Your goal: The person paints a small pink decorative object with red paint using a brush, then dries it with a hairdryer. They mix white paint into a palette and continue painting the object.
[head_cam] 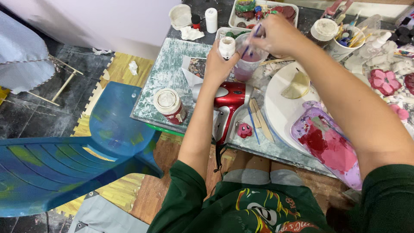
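My left hand (218, 64) grips a small white bottle (227, 46) next to a clear plastic cup (248, 60) of purplish water. My right hand (276, 33) holds a thin blue-handled paintbrush (251, 43) whose tip dips into that cup. Both hands are over the far side of a paint-smeared table (172, 73). A red and silver hair dryer (227, 105) lies below my left wrist.
A white-lidded jar (169, 105) stands near the table's left edge. A round white board (282, 105), a plastic palette smeared with red and pink paint (330, 144), wooden sticks (262, 118), a small pink figure (244, 129) and pots of brushes (349, 39) crowd the table. A blue plastic chair (86, 151) stands at left.
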